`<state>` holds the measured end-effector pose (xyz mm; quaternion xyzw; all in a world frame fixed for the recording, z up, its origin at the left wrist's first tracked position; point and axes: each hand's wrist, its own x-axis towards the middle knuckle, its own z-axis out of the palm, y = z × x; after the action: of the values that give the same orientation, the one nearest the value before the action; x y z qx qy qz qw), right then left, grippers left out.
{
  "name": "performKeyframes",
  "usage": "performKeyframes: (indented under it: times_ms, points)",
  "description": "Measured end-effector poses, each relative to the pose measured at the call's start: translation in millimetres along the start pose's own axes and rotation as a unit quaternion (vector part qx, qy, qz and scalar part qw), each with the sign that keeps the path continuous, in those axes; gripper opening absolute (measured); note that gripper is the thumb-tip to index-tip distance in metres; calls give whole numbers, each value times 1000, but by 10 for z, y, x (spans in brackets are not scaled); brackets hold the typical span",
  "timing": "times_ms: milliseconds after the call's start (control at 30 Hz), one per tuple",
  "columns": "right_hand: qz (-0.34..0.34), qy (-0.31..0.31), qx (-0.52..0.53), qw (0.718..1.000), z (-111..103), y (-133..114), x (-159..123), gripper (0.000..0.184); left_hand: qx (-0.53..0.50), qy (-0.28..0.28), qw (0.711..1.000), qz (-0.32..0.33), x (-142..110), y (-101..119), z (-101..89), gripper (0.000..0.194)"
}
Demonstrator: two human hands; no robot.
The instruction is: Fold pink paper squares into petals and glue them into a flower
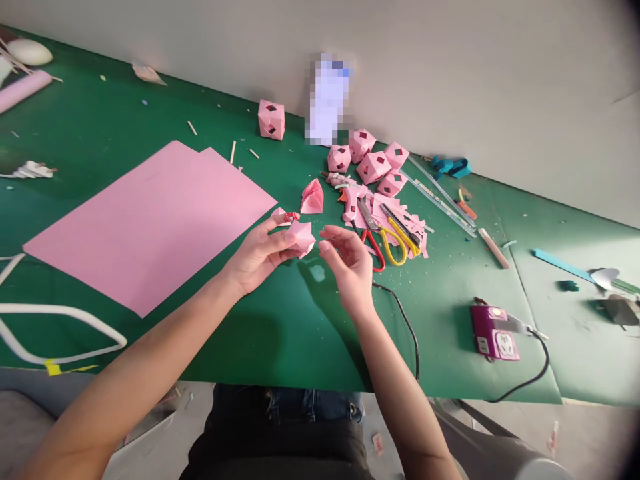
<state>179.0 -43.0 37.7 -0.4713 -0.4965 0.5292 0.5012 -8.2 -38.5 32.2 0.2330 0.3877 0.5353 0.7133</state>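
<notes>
My left hand (pixel 265 250) is closed on a small folded pink paper piece (pixel 303 238), pinched between thumb and fingers, with something red on one fingertip. Just to its right, my right hand (pixel 347 260) has its thumb and forefinger slightly apart, with nothing visible between them. A bit of pink paper (pixel 281 215) shows behind the left fingers. Beyond the hands stands another folded pink paper piece (pixel 313 197). A pink hot glue gun (pixel 351 202) lies past my right hand, beside red-handled scissors (pixel 374 250) and yellow-handled scissors (pixel 394 245).
Large pink paper sheets (pixel 145 227) cover the left of the green table (pixel 240 353). Several pink paper polyhedra (pixel 373 167) cluster at the back, with one cube-like shape (pixel 271 120) apart. A blurred phone (pixel 328 100) leans on the wall. A purple power socket (pixel 495 333) sits right.
</notes>
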Motion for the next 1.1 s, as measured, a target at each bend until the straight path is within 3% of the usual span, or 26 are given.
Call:
performKeyframes:
  times_ms: [133, 367, 533, 733, 1100]
  points:
    - [32, 15, -2, 999, -3, -10, 9, 29, 6, 1, 1000, 8, 9, 10, -15, 55]
    - [-63, 61, -88, 992, 107, -16, -112, 11, 53, 15, 997, 60, -48, -21, 55, 57]
    - [5, 21, -34, 999, 130, -35, -126, 19, 89, 17, 991, 101, -69, -36, 81, 51]
    - [100, -9, 68, 993, 102, -41, -75, 29, 72, 15, 996, 54, -62, -18, 75, 56]
    - [132, -30, 139, 981, 120, 57, -28, 41, 39, -25, 998, -47, -36, -21, 44, 65]
